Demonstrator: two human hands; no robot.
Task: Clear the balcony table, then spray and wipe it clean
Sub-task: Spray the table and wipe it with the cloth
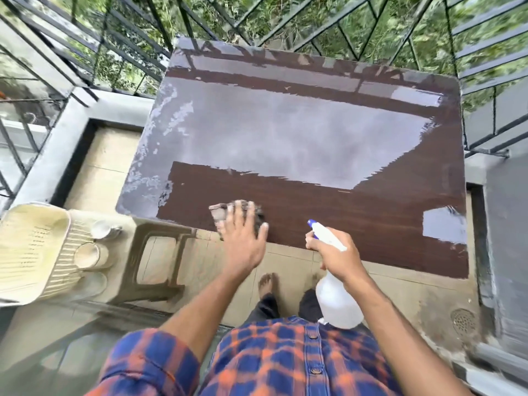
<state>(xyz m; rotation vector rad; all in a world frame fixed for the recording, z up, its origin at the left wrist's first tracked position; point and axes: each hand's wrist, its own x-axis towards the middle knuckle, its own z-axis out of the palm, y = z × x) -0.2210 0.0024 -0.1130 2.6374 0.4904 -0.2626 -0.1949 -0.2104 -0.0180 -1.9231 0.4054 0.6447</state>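
A dark brown wooden table (371,212) fills the middle of the head view, its top wet and shiny in wide patches. My left hand (243,238) lies flat with spread fingers on a brownish cloth (221,215) at the table's near edge. My right hand (334,252) grips the neck of a white spray bottle (337,301) with a blue nozzle, held just off the near edge, nozzle toward the table.
A beige plastic chair (94,252) with cups and a pale basket (31,250) on it stands left of the table. Black metal railings (357,30) enclose the balcony behind and beside the table. My bare foot (267,281) stands on the tiled floor; a floor drain (463,321) lies right.
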